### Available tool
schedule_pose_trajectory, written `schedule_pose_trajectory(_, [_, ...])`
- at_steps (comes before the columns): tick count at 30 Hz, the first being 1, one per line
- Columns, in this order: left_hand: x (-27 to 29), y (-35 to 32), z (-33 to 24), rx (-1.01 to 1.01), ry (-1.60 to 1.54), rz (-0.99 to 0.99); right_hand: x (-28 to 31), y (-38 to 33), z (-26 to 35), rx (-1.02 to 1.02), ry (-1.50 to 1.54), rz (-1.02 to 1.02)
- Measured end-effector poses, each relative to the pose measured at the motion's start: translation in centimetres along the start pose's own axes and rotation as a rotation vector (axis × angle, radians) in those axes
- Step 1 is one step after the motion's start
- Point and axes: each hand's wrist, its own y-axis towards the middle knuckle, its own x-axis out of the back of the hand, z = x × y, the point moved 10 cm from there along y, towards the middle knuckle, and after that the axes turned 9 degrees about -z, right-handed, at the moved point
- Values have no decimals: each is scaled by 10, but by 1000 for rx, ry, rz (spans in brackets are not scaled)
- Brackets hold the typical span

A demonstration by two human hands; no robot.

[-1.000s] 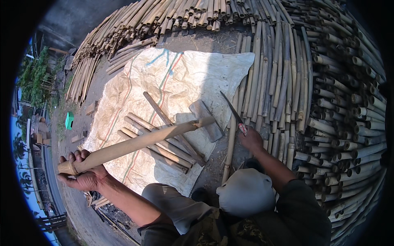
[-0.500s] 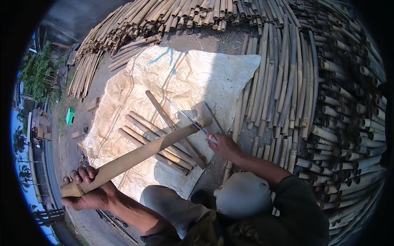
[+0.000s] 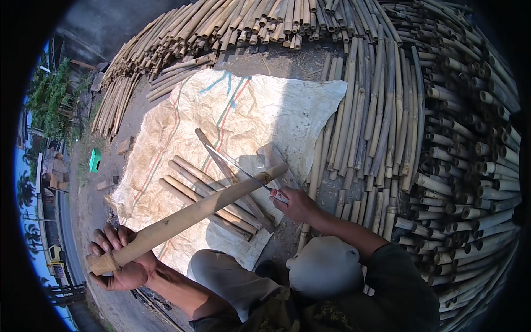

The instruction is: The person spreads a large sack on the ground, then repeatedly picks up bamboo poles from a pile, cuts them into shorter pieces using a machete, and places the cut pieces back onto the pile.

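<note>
A thick bamboo pole (image 3: 182,218) slants across my lap from lower left to upper right. Around its near-left end my left hand (image 3: 123,259) is closed, thumb below and fingers over the top. My right hand (image 3: 296,205) grips the red-and-white handle of a long thin-bladed tool (image 3: 243,171). Its blade crosses the pole near the far right end, by a brown patch; whether the edge is toothed cannot be made out. Beneath, several shorter bamboo pieces (image 3: 191,195) lie on a white woven sheet (image 3: 265,105), with a darker split-looking length (image 3: 213,152) across them.
Stacked bamboo poles (image 3: 265,22) line the far side, and more poles (image 3: 376,110) lie to the right. A dense pile of cut ends (image 3: 470,182) rises at the far right. Off to the left are a green stool (image 3: 95,160) and a yellow vehicle (image 3: 56,257).
My right hand has moved slightly left and nearer me, and the blade now reaches further left past the pole. The pole's left end has shifted a little right and down.
</note>
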Motion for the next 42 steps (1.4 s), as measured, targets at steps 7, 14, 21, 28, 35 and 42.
schedule_pose_trajectory(7, [-16,-5,1,4,-3,206,-12,6,6,4,-65,128])
schedule_pose_trajectory(14, [0,-4,-7,-17,6,160,-1,16,18,37,-38,-27])
schedule_pose_trajectory(21, [16,-1,-10,-30,76,28,-1,21,4,-35,-115,-38])
schedule_pose_trajectory(28, [13,-8,-19,-27,9,112,7,19,6,-36,-74,-117])
schedule_pose_trajectory(35, [3,-12,-16,-21,5,216,-16,4,33,116,-34,147])
schedule_pose_trajectory(42, [-1,-13,-17,1,-63,235,-12,7,41,177,-128,100])
